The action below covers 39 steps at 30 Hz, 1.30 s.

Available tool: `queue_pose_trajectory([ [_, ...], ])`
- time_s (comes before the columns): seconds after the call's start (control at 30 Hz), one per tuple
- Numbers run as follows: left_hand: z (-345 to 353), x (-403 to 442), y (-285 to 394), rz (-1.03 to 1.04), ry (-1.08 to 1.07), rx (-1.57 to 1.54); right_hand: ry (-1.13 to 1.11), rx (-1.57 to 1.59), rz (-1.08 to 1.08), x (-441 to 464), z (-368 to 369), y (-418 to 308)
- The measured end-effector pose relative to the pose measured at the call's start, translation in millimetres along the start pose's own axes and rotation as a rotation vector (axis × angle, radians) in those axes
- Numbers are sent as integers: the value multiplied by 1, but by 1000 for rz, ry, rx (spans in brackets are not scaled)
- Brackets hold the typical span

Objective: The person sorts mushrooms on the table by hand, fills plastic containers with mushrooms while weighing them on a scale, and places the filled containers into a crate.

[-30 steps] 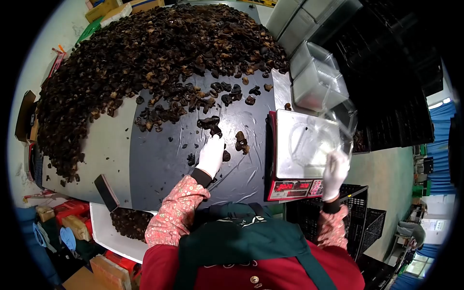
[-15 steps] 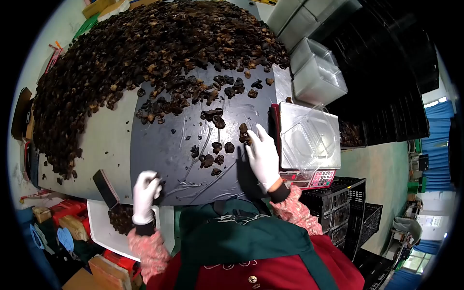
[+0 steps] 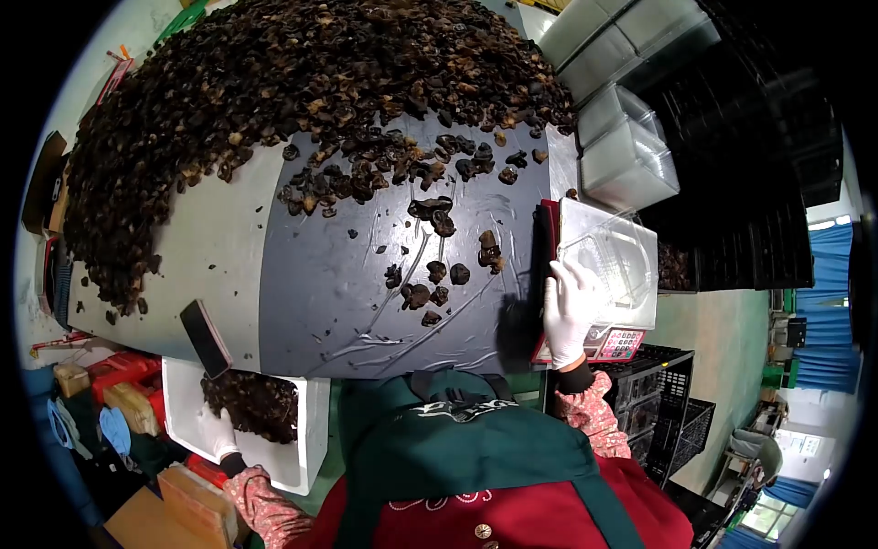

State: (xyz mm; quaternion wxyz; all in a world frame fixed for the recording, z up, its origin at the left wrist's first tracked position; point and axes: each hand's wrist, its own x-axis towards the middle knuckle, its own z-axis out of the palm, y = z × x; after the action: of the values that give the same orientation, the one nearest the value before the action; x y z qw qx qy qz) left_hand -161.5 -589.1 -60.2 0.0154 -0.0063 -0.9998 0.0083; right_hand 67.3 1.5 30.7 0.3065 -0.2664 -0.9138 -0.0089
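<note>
My left hand [image 3: 218,434], in a white glove, reaches down into a white foam box [image 3: 315,430] at the table's front edge. Its fingers are loosely stretched beside a heap of dark brown, wrinkled pieces [image 3: 261,407] that look like wood ear mushroom. My right hand [image 3: 571,311], also gloved in white, is over the near left part of a red-framed scale [image 3: 646,302]. Its fingers are extended and apart, at the near edge of a clear plastic container [image 3: 604,261] lying on the weighing plate. Several loose mushroom pieces [image 3: 439,273] lie on the dark tabletop.
A large pile of the same mushrooms [image 3: 302,82] covers the back and left of the table [image 3: 320,293]. A phone [image 3: 206,339] lies at the front edge. Clear containers [image 3: 631,156] are stacked behind the scale, with black crates [image 3: 750,119] to the right.
My left hand has moved down and left from above the table edge into the foam box. My right hand has left the mushroom piece and shifted right to the scale.
</note>
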Motion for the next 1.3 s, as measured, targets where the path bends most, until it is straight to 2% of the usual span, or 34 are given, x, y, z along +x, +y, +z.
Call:
queue_pose_trajectory([
  [0.03,-6,7,12,-59,-95,61,-16,74,-33,6,-1,-11],
  [0.07,-18,11,34,-70,-91,-65,-30,145,-63,11,3,-23],
  [0.1,-27,15,64,2,30,-163,-50,174,-59,15,12,-33],
  [0.13,-43,16,110,62,137,-515,-87,235,-37,19,28,-39],
  [0.17,-64,14,161,150,134,-710,-91,239,22,17,53,-43],
  [0.2,-67,12,200,237,27,-837,-197,198,81,23,71,-46],
  [0.23,-73,3,242,215,-159,-907,-223,158,110,20,100,-41],
  [0.27,-58,-6,273,453,-139,-1001,-269,125,191,17,119,-41],
  [0.3,-44,-15,302,627,-161,-776,-356,37,227,17,124,-44],
  [0.33,-47,-29,330,654,-273,-801,-441,-51,262,19,126,-46],
  [0.4,-32,-45,372,830,-350,-567,-386,127,202,7,137,-35],
  [0.47,-18,-52,396,939,-268,-415,-332,214,168,-7,145,-27],
  [0.6,-3,-51,405,981,-302,-334,-368,430,272,-12,141,-23],
  [0.67,6,-52,401,959,-274,-379,-304,804,649,-10,126,-34],
  [0.77,16,-49,388,865,-116,-879,-297,768,574,-14,122,-48],
  [0.8,12,-48,383,866,-119,-874,-300,700,508,-17,124,-54],
  [0.87,1,-44,374,390,-610,-1081,-286,550,314,-18,131,-67],
  [0.9,-9,-37,368,217,-801,-1218,-333,466,281,-13,125,-78],
  [0.93,-8,-40,365,149,-725,-1508,-379,383,248,-8,119,-88],
  [1.0,-5,-32,354,78,-809,-1650,-428,295,116,-7,122,-92],
  [1.1,-2,-28,343,83,-837,-1738,-485,280,82,-12,137,-88],
  [1.13,-1,-28,341,82,-868,-1827,-412,362,60,-15,145,-83],
  [1.17,-5,-28,345,-7,-861,-1859,-340,443,36,-14,146,-79],
  [1.2,-10,-26,344,-10,-855,-1861,-323,486,95,-10,147,-72],
  [1.27,-17,-21,342,101,-832,-1590,-386,679,411,-7,142,-62],
  [1.3,-15,-25,349,54,-789,-1547,-346,808,491,-6,138,-59],
])
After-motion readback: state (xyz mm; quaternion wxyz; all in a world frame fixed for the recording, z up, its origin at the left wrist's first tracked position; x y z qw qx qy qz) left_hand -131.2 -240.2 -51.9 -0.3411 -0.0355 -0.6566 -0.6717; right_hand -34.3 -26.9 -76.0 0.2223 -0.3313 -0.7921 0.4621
